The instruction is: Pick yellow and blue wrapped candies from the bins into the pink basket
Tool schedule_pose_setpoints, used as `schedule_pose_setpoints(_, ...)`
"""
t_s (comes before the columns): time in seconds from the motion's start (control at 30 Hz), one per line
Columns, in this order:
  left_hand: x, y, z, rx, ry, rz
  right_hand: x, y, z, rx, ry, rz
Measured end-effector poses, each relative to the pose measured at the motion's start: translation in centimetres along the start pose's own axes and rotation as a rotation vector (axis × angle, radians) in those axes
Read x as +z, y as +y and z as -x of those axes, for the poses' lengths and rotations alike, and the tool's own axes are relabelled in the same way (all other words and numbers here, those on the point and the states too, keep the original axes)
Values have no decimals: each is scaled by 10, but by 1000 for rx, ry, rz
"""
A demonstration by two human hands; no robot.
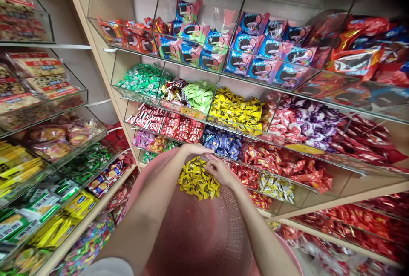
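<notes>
A large pink plastic basket (159, 163) with slotted sides is in front of me, tilted toward the shelves. A heap of small yellow-wrapped candies (198, 180) lies against its far side. My left hand (196, 148) is at the far rim, above the heap, with its fingers stretched to the right. Its fingertips are only partly visible. My right hand (220, 171) is at the right edge of the heap, fingers curled in. Whatever may be inside those fingers is hidden. Matching yellow candies (236, 107) fill a clear shelf compartment just beyond my hands.
Clear-fronted shelf bins rise ahead, holding green candies (142, 79), blue-wrapped candies (222, 142), purple-wrapped candies (315, 116) and packaged cookies (246, 44). A wooden upright (96, 58) divides them from the left shelves of packaged snacks (46, 73). More red packets (361, 220) lie at lower right.
</notes>
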State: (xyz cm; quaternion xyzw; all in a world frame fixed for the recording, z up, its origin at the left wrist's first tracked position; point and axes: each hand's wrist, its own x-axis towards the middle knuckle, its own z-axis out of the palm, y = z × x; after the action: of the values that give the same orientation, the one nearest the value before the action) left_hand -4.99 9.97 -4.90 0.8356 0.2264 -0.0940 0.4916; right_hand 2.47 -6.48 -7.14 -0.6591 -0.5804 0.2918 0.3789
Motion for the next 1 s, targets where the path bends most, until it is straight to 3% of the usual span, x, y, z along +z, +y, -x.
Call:
schedule_pose_setpoints(0.3,0,1,0,-27,-18,27,-3,9,-3,-65,42,134)
schedule_pose_setpoints(0.47,-1,1,3,-38,3,13,-2,11,-7,-34,49,211)
schedule_pose_setpoints(0.77,-3,0,1,-1,4,-3,-5,9,-4,117,421,408)
schedule_pose_setpoints(0.83,-3,0,1,-8,48,-10,-10,8,-2,162,478,437)
schedule_pose_setpoints(1.0,-2,3,1,-51,92,-73,-18,7,4,116,551,289)
